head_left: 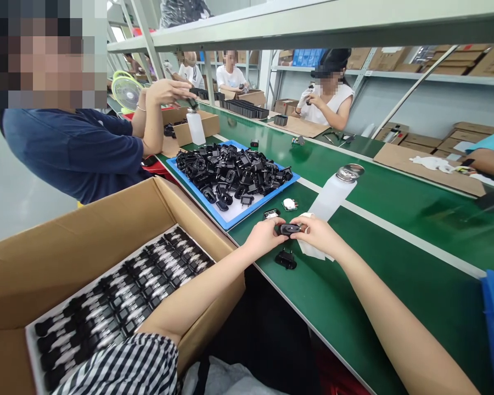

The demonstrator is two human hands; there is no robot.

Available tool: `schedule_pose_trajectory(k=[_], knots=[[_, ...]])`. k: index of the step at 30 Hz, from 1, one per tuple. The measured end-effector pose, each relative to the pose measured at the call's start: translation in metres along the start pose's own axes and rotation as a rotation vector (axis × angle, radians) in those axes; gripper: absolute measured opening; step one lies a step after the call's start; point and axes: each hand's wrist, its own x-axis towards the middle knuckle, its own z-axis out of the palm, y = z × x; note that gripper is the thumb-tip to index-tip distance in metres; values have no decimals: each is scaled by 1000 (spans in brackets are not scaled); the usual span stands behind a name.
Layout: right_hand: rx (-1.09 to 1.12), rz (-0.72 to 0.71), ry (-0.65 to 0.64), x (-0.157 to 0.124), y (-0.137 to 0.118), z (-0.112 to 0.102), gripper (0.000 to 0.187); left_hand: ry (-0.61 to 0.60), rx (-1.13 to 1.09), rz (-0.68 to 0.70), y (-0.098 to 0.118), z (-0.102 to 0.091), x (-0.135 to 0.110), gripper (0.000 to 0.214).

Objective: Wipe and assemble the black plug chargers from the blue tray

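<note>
Open green belt (395, 285) to the right; blue tray (230, 219), squeeze bottle (333, 195) & loose plug (286, 259) crowd hands' front/left.

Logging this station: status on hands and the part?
Left hand and right hand both pinch one black plug part over the green belt. Second plug part lies beneath. White squeeze bottle close behind; nothing blocking.

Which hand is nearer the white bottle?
Right. The right hand sits just below the white bottle, at its base, pinching a black plug. The left hand holds the plug's other end, farther from the bottle.
</note>
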Motion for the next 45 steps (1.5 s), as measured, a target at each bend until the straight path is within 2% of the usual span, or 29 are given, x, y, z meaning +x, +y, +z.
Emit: schedule_pose_trajectory(k=[7,14,17,20,26,30,33,36,41,45], knots=[[40,-6,3,3,2,0,23,0,-3,0,1,0,-2,33],[53,4,-90,0,-2,-6,20,7,270,134,11,-3,-5,31],[45,14,-92,-1,-3,-7,19,-10,354,187,12,-4,-5,27],[52,30,-69,1,-2,-6,18,-41,399,176,12,-5,-2,29],[-7,67,-97,7,-1,-5,18,-209,564,91,28,-18,15,29],[-123,89,-158,11,-7,-10,15,-393,674,43,46,-27,32,31],[-102,102,-221,13,-11,-14,12,-473,734,11,54,-28,39,37],[-70,103,-231,13,-10,-14,10,-468,751,-20,55,-25,40,39],[-17,102,-206,10,-5,-11,7,-415,661,16,51,-24,37,34],[-103,40,-176,9,-9,-9,11,-351,634,-22,50,-24,30,29]])
